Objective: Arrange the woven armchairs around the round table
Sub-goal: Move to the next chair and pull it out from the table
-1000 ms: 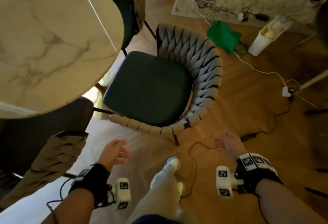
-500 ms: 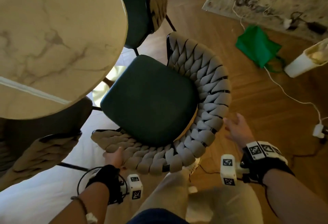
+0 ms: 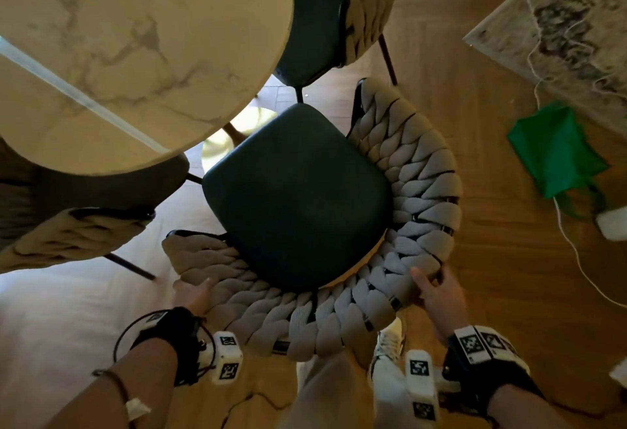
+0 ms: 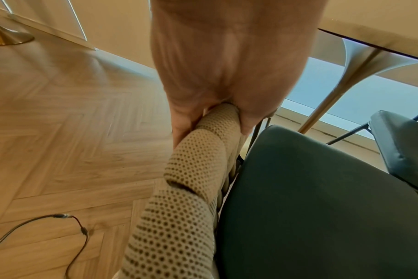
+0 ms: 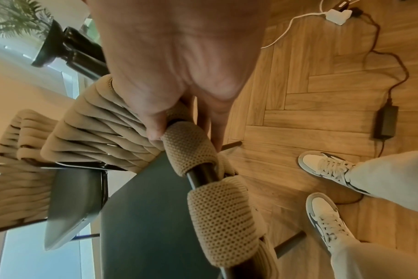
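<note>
Both hands grasp the chair (image 3: 400, 218) by its woven back rim: the left hand (image 3: 191, 294) wraps the rim near the left arm end, the right hand (image 3: 436, 289) pinches it, thumb inside, fingers (image 5: 212, 122) behind. The chair stands just beside the table (image 3: 135, 55), seat facing it, between two other chairs (image 3: 366, 4). The step in hand is positioning this chair. Next comes a push toward the table, probably with a slight turn, though the legs are mostly hidden.

round table (image 3: 135, 55) cut off by frame
</note>
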A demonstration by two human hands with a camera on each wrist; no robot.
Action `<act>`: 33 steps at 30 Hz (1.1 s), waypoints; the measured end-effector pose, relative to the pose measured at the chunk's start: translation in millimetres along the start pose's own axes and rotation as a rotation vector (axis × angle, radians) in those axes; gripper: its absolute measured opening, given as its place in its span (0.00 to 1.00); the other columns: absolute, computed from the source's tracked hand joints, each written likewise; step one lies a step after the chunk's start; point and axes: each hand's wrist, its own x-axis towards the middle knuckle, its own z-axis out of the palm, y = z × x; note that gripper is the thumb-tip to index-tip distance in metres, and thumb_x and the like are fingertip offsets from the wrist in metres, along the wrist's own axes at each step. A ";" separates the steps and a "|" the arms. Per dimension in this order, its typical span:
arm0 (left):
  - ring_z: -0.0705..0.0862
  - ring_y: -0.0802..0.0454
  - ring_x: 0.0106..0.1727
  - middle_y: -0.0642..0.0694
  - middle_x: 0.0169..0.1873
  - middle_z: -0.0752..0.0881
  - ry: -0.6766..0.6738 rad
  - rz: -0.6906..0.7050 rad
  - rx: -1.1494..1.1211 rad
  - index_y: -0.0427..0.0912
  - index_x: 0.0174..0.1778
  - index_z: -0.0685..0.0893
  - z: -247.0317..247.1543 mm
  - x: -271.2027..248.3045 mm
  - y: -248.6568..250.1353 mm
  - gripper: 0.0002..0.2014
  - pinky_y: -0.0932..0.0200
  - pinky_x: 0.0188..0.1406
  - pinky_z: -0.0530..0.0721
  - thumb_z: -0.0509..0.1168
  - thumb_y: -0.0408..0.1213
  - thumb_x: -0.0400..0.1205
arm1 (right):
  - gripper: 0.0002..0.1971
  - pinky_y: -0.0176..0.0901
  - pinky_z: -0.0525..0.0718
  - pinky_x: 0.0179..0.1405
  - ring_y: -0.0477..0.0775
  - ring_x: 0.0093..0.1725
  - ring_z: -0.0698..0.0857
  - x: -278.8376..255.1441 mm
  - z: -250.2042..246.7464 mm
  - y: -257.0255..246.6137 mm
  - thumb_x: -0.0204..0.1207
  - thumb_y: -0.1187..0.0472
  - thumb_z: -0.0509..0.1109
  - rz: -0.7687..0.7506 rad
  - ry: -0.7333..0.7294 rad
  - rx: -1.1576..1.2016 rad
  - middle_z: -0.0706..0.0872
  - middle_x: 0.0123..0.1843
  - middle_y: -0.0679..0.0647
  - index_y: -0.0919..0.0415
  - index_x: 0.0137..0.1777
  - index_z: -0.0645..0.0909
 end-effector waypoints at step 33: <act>0.77 0.27 0.74 0.27 0.77 0.75 0.057 0.075 0.032 0.32 0.82 0.63 16.2 0.8 6.4 0.36 0.34 0.74 0.77 0.67 0.45 0.83 | 0.46 0.70 0.78 0.70 0.56 0.73 0.79 49.3 -21.7 -3.1 0.45 0.19 0.73 -0.107 -0.096 -0.157 0.81 0.73 0.46 0.25 0.68 0.70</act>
